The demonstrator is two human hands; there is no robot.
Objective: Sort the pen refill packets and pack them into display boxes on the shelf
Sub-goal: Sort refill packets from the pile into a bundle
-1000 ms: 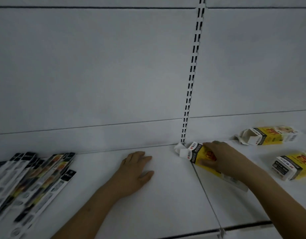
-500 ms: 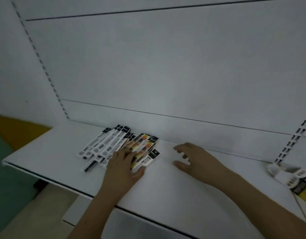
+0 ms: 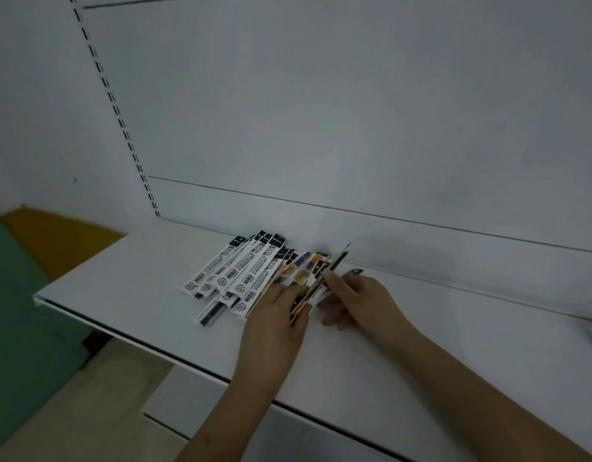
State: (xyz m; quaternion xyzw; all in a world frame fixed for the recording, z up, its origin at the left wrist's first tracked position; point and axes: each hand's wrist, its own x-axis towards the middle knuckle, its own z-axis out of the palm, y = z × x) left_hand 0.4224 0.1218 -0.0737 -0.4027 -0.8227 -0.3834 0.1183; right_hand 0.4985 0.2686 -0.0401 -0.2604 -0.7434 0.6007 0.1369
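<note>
White shelf [image 3: 421, 345], metal, front lip nearest, slotted upright and pale back panel behind. Near to far:

1. Left hand [image 3: 274, 325]: laid on the near end of the colour-printed packets, thumb curled against their right edge, so that a small stack is gripped.
2. Right hand [image 3: 358, 301]: just right of the left; one slim dark packet [image 3: 338, 265] is pinched between thumb and fingers and tilted up off the pile.
3. Pen refill packets [image 3: 241, 278]: fanned flat at mid-shelf, white barcoded ones to the left, colour-printed ones to the right, overlapping.
4. Display boxes: none seen; only a pale scrap is cut off at the far right edge.

Risk noted: the packets are thin and slick-looking, so the fan could be dragged out of order or a neighbour lifted along with the pinched one. The near-left packets lie closest to the lip and could be swept off.
</note>
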